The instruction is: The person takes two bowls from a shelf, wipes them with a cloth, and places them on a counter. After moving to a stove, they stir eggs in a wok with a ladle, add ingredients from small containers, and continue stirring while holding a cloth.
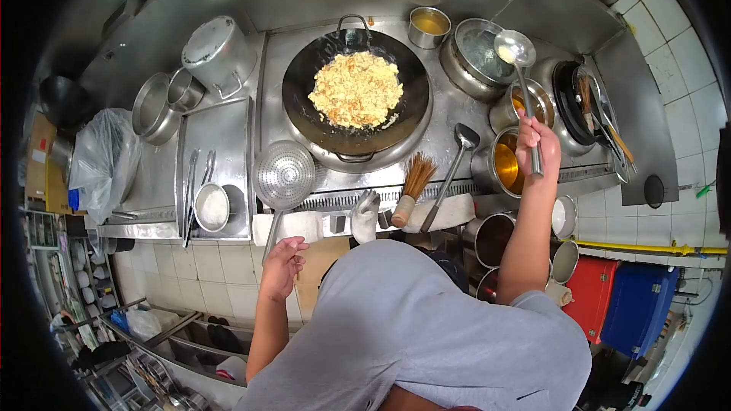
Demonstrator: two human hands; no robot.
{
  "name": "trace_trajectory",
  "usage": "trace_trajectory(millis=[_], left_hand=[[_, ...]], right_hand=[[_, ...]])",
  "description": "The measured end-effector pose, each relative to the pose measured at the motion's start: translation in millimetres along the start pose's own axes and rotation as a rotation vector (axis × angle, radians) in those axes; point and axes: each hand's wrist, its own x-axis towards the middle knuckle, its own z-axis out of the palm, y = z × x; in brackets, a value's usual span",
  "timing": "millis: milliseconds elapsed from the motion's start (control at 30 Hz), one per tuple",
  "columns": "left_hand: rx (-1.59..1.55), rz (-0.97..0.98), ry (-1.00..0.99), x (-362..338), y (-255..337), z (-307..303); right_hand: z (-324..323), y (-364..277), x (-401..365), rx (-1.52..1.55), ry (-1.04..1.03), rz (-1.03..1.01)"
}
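My right hand (537,144) is closed round the long handle of a metal ladle (520,49), raised over the pots at the right. A small pale lump lies in the ladle's bowl. My left hand (282,265) is beside the lower end of the handle of a perforated skimmer (284,175), its fingers loosely bent and apart, with nothing seen in them. At the middle of the stove, a black two-handled wok (298,99) holds a broken-up mass of yellow scrambled egg (356,90) with browned bits.
A bamboo brush (416,183) and a wok spatula (457,160) lie near the front edge, by folded white cloths (449,211). Pots of amber liquid (505,164) stand at the right. At the left are tongs (207,167), a bowl of white grains (212,207) and a lidded pot (221,53).
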Motion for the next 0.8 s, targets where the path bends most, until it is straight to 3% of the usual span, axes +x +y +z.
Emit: trace_trajectory(millis=[167, 367, 567, 800], left_hand=[[0.035, -0.011, -0.106, 14.5, -1.0, 29.9], [0.194, -0.023, -0.202, 43.7, 18.5, 58.4], [0.235, 0.046, -0.166, 39.4, 45.4, 79.4], [0.123, 0.021, -0.104, 28.7, 6.9, 49.4]], right_hand=[[-11.4, 10.9, -61.2, 0.141, -0.105, 0.044], [-18.5, 2.6, -95.1, -0.005, -0.079, 0.013], [-19.7, -5.9, -82.0, 0.013, -0.168, -0.004], [-9.5, -20.9, -38.3, -0.004, -0.115, -0.010]])
